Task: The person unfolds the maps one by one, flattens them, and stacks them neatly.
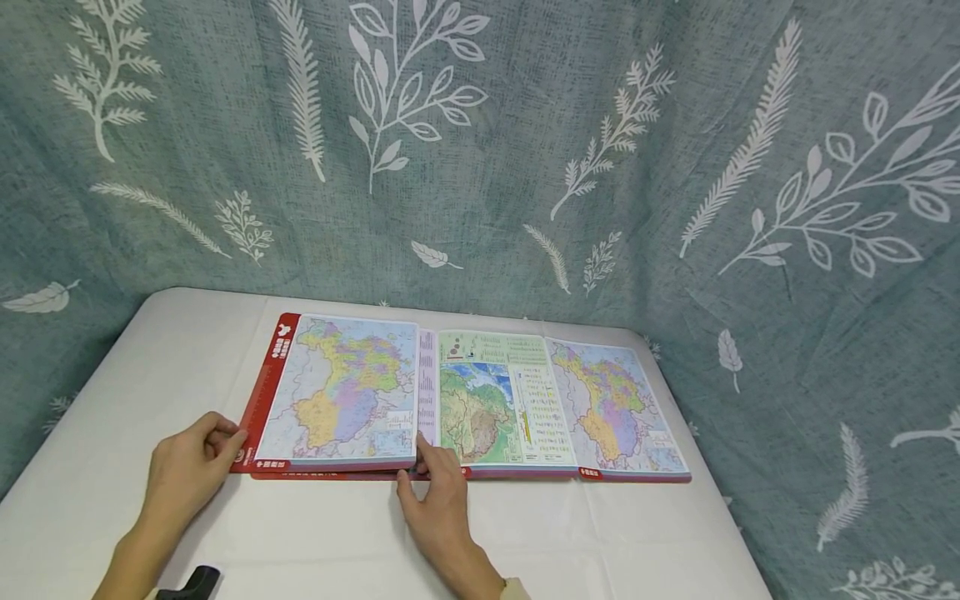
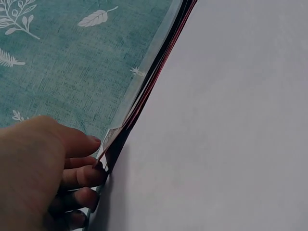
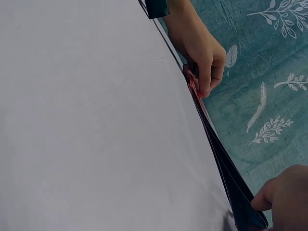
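A folded map (image 1: 356, 387) with a red left border lies on top at the left, over other printed sheets. My left hand (image 1: 187, 462) pinches its lower left corner between thumb and fingers; in the left wrist view the thumb (image 2: 79, 142) sits over the thin edge. At the map's lower right corner my right hand (image 1: 442, 500) grips the edge, index finger on the page side and thumb in front. The right wrist view shows both hands along the layered edge, with a dark gap between the layers near the right hand.
To the right, a green-and-blue relief map panel (image 1: 480, 412) and another coloured map panel (image 1: 611, 408) lie flat. All rest on a white-covered table (image 1: 337, 533). A leaf-patterned teal curtain (image 1: 480, 167) hangs behind. A black wrist strap (image 1: 197, 581) shows at the bottom left.
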Tool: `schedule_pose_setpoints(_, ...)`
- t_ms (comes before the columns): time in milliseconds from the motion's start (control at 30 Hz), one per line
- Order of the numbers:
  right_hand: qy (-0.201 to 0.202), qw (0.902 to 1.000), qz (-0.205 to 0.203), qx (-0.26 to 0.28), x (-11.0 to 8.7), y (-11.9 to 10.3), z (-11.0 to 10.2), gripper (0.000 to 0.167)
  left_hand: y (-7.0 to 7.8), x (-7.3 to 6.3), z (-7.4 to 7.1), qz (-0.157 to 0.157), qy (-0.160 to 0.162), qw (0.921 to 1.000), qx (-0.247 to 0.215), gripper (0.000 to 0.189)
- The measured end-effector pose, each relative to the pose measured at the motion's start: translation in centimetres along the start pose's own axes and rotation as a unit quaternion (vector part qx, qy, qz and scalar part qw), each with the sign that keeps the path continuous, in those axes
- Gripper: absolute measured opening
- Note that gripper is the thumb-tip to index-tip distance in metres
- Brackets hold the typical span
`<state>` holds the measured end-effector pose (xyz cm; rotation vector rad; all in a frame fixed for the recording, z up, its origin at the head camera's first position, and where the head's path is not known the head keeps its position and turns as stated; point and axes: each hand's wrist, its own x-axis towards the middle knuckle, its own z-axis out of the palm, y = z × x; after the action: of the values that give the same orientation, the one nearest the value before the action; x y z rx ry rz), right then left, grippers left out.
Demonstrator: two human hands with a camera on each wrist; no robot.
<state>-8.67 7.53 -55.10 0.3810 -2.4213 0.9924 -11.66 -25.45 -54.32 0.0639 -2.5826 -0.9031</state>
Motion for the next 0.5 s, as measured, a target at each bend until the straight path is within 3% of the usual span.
schedule_pose_setpoints(500, 0.031, 0.9995, 0.003, -0.008, 0.0, 0.8, -1.2, 0.045, 1.2, -0.3, 1.0, 0.007, 0.002, 0.9999, -0.015, 0.016)
